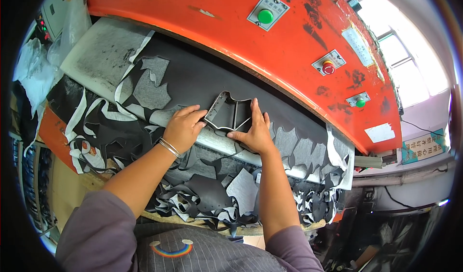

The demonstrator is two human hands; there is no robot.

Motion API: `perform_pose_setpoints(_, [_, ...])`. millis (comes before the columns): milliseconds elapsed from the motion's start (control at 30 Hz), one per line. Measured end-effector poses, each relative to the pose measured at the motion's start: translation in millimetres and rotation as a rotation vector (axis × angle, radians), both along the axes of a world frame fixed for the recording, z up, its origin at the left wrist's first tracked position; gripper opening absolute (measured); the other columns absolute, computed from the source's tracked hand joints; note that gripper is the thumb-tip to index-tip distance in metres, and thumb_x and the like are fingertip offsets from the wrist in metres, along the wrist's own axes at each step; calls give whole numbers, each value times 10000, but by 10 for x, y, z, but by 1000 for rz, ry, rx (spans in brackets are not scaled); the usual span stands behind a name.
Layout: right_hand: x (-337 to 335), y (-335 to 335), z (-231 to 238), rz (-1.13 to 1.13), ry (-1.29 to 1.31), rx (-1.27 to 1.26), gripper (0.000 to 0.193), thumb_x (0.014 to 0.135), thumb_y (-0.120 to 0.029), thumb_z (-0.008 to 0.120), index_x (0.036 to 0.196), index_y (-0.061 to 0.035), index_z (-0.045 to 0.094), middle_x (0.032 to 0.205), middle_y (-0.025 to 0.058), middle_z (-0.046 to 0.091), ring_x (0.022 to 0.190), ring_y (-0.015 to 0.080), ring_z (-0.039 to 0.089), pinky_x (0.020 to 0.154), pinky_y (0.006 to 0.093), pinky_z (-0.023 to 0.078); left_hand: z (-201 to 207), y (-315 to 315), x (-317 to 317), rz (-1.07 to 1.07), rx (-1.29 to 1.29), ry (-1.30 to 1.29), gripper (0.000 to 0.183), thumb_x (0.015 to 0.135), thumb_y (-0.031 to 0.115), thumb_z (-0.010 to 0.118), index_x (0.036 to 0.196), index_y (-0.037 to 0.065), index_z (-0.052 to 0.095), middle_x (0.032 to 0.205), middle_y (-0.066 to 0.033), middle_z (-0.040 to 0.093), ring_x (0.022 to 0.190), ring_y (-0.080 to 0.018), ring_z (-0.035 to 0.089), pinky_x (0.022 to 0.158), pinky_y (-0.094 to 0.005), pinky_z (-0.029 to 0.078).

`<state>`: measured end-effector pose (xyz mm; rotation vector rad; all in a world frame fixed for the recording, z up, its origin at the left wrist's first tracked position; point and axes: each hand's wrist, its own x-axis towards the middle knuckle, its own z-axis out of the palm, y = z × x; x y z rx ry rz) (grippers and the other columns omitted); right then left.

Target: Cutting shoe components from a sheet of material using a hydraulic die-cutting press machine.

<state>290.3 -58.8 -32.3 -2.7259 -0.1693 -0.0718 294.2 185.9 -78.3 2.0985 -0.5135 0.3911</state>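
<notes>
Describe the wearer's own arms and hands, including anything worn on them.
The left hand and right hand are both gloveless. Plain greyish-purple sleeves stop near the elbows. Thin silvery bangles circle the left wrist; none show on the right.

Workshop (orange machine [289,45], cut scraps [207,192])

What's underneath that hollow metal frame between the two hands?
A smooth, dark grey sheet shows beyond the hollow, divided, dark metal frame, apparently running beneath it. What lies directly under its edges is covered; its inside is too shadowed to tell.
</notes>
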Motion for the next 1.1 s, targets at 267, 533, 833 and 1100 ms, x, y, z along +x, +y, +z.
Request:
perform_pose_setpoints(267, [240,122,366,160,-212,-35,674,786,-286,711,1351,-19,457,1377,211,461,1343,318,373,1066,451,319,16,40,13,-17,-7,-6,344,790,82,662,1129,35,631,1139,-153,628,1079,-309,577,934,-387,450])
perform_pose_setpoints(533, [591,695,458,785,-129,-352,171,786,-79,618,929,-117,703,952,15,673,940,210,592,856,347,445,69,57,-88,-55,-92,190,613,808,80,643,1372,41,404,1116,-112,643,1086,-288,555,939,-390,438])
perform_pose_setpoints(833, [389,130,286,-157,60,-51,184,810,-146,585,898,11,625,769,181,664,706,292,675,647,446,529,-5,55,-111,-70,-149,127,589,827,53,571,1385,32,385,1147,-103,635,1085,-301,546,949,-389,436])
perform_pose_setpoints(1100, [-54,424,108,-583,82,485,210,820,-93,577,896,101,604,691,155,643,518,230,653,406,322,515,-50,124,-79,-83,-73,73,674,756,125,610,1380,7,384,1187,-149,592,1089,-297,547,969,-390,420])
